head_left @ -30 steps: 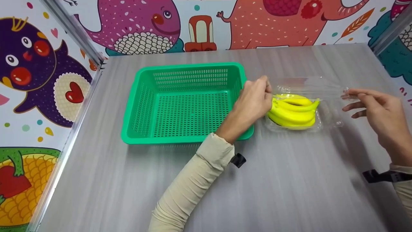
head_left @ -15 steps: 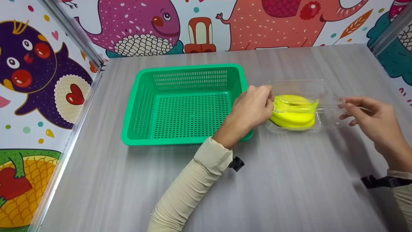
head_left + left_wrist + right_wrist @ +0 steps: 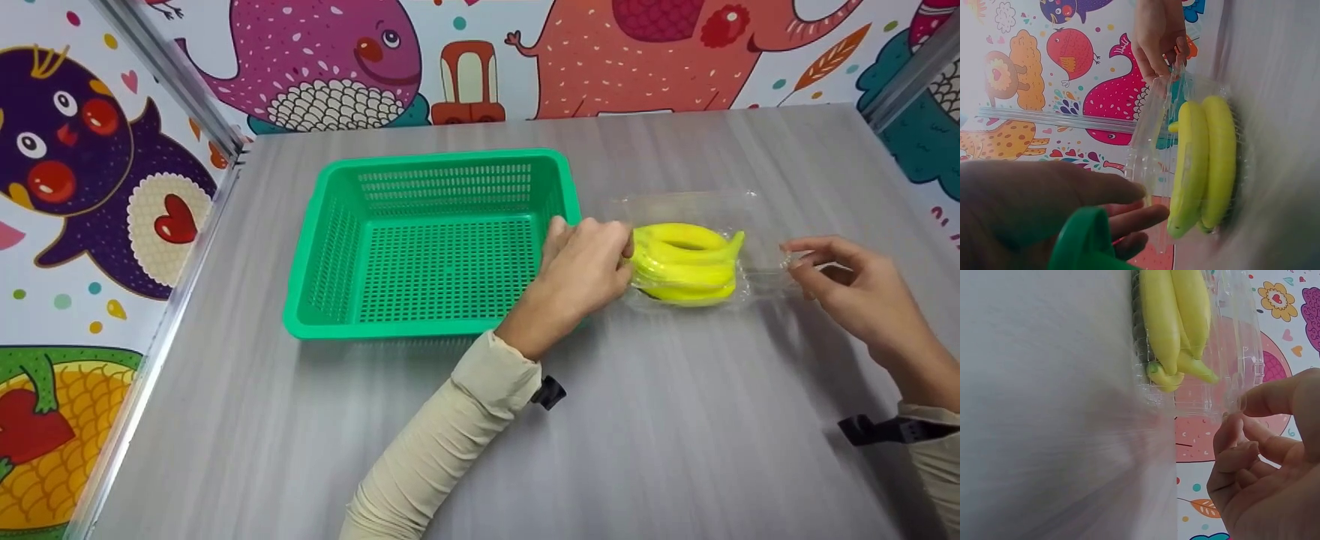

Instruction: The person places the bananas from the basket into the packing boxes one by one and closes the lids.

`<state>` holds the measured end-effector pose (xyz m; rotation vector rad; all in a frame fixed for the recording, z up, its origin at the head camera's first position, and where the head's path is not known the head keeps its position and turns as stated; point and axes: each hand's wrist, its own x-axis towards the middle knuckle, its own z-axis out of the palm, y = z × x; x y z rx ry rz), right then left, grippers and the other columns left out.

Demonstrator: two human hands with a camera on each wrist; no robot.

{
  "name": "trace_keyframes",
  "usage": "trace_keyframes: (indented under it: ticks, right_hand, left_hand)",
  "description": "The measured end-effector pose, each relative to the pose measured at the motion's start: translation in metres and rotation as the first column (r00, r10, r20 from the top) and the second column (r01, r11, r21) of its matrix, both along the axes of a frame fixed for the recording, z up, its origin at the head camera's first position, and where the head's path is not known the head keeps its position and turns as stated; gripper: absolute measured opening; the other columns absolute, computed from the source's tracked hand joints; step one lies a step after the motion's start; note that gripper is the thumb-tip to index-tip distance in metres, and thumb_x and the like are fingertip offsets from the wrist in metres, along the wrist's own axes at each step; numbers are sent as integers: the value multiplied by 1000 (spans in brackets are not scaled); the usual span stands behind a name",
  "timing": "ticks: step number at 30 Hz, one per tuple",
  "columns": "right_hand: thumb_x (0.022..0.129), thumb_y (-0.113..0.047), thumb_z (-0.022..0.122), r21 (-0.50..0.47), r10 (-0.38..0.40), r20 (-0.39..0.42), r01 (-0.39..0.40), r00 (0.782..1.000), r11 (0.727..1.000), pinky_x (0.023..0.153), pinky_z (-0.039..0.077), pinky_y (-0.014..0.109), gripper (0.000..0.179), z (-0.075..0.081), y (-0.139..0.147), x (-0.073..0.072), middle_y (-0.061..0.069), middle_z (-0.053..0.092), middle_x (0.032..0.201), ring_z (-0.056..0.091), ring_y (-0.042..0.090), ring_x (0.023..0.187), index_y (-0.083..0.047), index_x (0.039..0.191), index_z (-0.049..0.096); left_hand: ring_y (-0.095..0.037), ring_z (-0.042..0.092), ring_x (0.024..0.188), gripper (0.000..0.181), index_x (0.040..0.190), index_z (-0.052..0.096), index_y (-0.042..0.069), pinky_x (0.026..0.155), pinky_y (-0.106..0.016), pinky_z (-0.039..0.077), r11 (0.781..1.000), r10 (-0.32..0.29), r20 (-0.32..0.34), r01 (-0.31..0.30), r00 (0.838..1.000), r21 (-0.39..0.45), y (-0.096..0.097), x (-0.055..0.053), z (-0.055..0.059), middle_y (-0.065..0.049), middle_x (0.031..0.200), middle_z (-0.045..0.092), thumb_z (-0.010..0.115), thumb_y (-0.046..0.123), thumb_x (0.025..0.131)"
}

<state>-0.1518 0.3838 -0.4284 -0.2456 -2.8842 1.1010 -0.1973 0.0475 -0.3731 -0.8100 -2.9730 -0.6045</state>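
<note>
Yellow bananas (image 3: 686, 259) lie in a clear plastic clamshell box (image 3: 739, 296) right of the green basket. The box's hinged lid (image 3: 1143, 149) stands partly lowered over them, its far edge lying behind the fruit in the head view. My left hand (image 3: 581, 262) pinches the lid's left edge, its fingertips partly hidden behind the knuckles in the head view. At the opposite side, my right hand (image 3: 862, 289) pinches the lid's right corner between thumb and index finger. In the right wrist view that hand (image 3: 1275, 450) has its other fingers loosely bent.
A green perforated basket (image 3: 442, 328) stands just left of the box, and my left forearm (image 3: 442, 435) passes over the table by its near right corner. Printed cartoon panels (image 3: 330, 60) wall the grey table (image 3: 637, 450) at the back and sides.
Both hands have come down and toward me, bringing the lid lower over the bananas. My right hand has also shifted slightly left. The basket and bananas stay in place.
</note>
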Motion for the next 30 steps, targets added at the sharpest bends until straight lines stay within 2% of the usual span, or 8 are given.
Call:
trace_keyframes:
  ticks: [5,9,15,18,23,30]
  right_hand:
    - [110,-31,61,9,1,3,-1,1000,1000,63,52,17,40,-2,1,0,-7,57,107,61,13,77,-10,144,64]
    - [110,-31,61,14,7,12,-7,1000,1000,64,53,16,41,-1,1,0,-4,57,110,60,14,78,-9,145,64]
    - [109,-27,62,18,10,18,-10,1000,1000,67,55,13,41,-2,0,0,0,57,112,60,14,79,-9,145,64]
    - [109,-26,61,13,21,21,-21,1000,1000,67,55,13,41,-2,1,0,0,57,113,60,14,80,-8,146,63]
    - [110,-25,61,7,37,19,-37,999,999,68,55,12,42,-2,3,3,0,56,113,60,12,79,-7,147,62]
    - [110,-23,60,-2,42,16,-42,999,999,69,55,11,41,-4,3,6,-1,55,114,60,12,80,-7,148,61]
  left_hand:
    - [-11,44,60,38,69,44,22,78,-36,23,998,12,1,-12,1000,-67,4,1,-1,9,63,32,67,14,98]
    - [-13,56,66,31,73,53,23,80,-37,29,992,14,-25,-17,1000,-121,5,3,-2,10,63,42,70,18,99]
    - [-16,63,72,19,83,66,23,83,-40,37,984,14,-70,-26,997,-174,6,5,-2,7,71,63,74,28,100]
    - [-16,63,71,17,85,68,22,84,-41,38,983,17,-76,-30,997,-182,6,7,-2,7,73,67,74,28,100]
    - [-15,63,70,17,83,69,22,86,-41,37,981,-2,-116,-21,993,-193,10,17,-5,7,74,69,70,23,101]
    - [-16,68,81,16,93,75,24,86,-39,39,963,-11,-241,-54,970,-264,16,36,-13,6,81,75,65,24,105]
